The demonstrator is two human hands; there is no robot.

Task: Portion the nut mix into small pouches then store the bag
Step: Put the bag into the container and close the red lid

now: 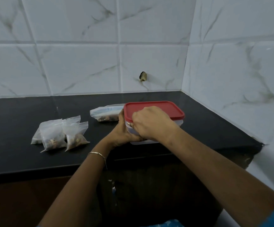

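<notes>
A clear plastic container with a red lid stands near the front of the black counter. My left hand grips its left side and base. My right hand curls over the lid's near edge, fingers hooked at the rim. Behind the container on its left lies the large zip bag of nut mix, partly hidden by the container. Three small clear pouches with nuts at their bottoms lie together to the left on the counter.
White marble-patterned tiled walls close the counter at the back and on the right, forming a corner. A small dark hole marks the back wall. The counter's front edge runs below my forearms, with dark cabinets under it.
</notes>
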